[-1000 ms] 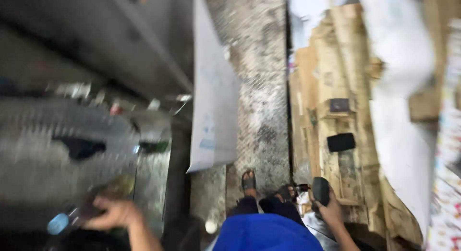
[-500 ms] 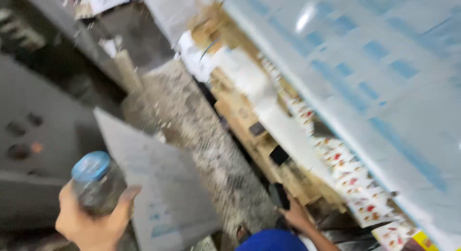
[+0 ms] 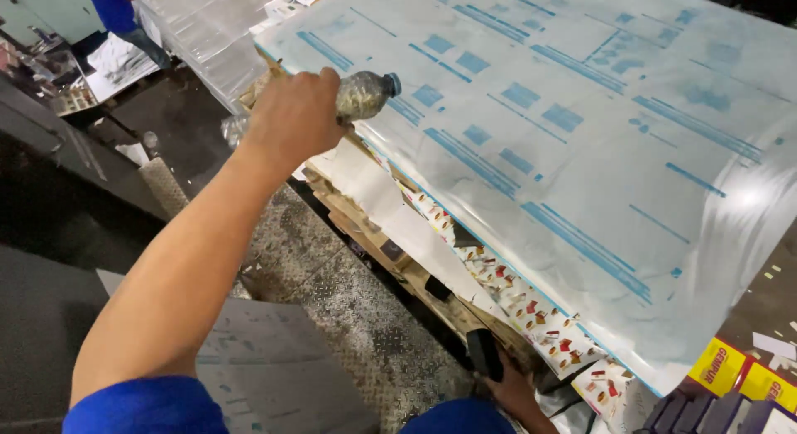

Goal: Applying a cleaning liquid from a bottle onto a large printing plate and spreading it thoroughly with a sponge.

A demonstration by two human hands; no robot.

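In the head view, our left hand has swung up and forward since half a second ago, when it held the bottle low beside the grey panel. Its fingers are wrapped tight round the clear plastic bottle, now lying sideways with its blue cap pointing right, over the near left edge of the big plate printed with blue blocks. Our right hand stays low by the pallet edge, gripping a black handheld device. The grey panel now lies under our forearm.
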